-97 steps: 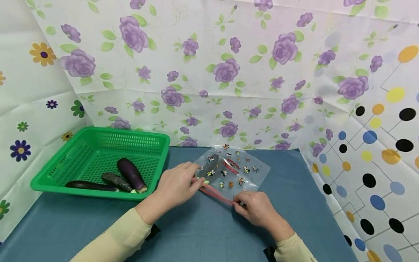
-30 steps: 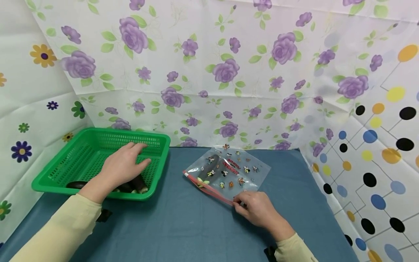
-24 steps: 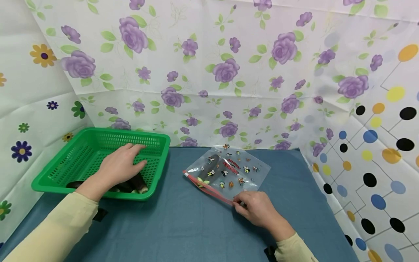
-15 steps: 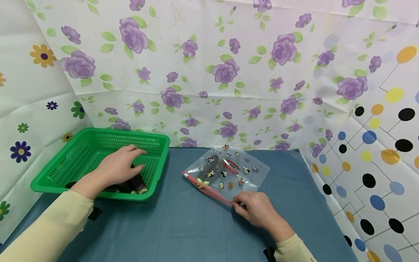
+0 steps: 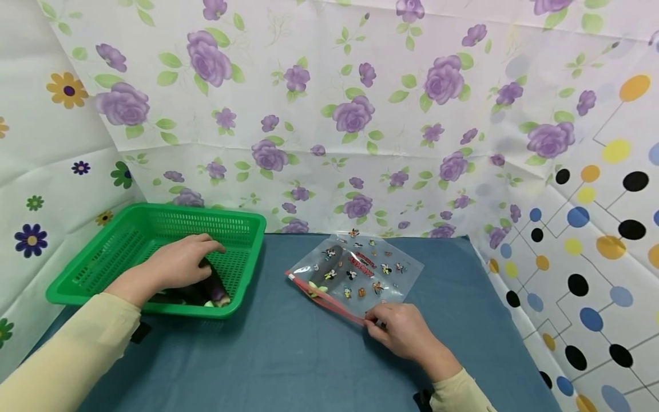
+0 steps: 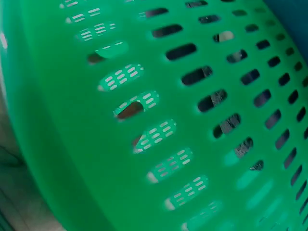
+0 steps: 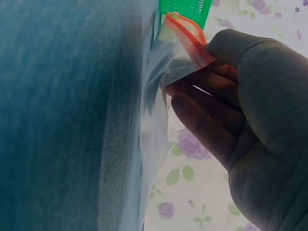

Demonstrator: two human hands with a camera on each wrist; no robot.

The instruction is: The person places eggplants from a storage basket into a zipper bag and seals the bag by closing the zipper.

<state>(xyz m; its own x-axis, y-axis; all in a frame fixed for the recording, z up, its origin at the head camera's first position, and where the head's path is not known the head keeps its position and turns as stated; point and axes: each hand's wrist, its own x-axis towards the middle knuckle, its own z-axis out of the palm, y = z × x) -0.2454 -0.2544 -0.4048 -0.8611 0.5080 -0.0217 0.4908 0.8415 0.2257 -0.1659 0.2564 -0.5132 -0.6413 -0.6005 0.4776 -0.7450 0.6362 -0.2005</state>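
Note:
In the head view my left hand [image 5: 177,263] reaches down into the green basket [image 5: 247,252], over the eggplants; its fingertips and what they touch are hidden. A dark purple eggplant [image 5: 215,286] shows beside the hand, its stem end towards the near rim. My right hand [image 5: 399,329] pinches the near corner of a clear zip bag [image 5: 381,280] by its red-pink zip edge. An eggplant [image 5: 329,266] with a pale green stem end lies inside the bag. In the right wrist view, thumb and fingers pinch the zip strip [image 7: 192,45].
A blue cloth [image 5: 288,366] covers the table. Floral sheets [image 5: 309,114] hang behind it, and a dotted sheet [image 5: 592,274] on the right. The left wrist view is mostly the slotted basket wall [image 6: 86,159], with dark skins glimpsed through its slots.
My left hand has left the bag's zip edge, moved left over the basket and sunk lower among the eggplants. My right hand keeps its pinch, and the bag stays in place.

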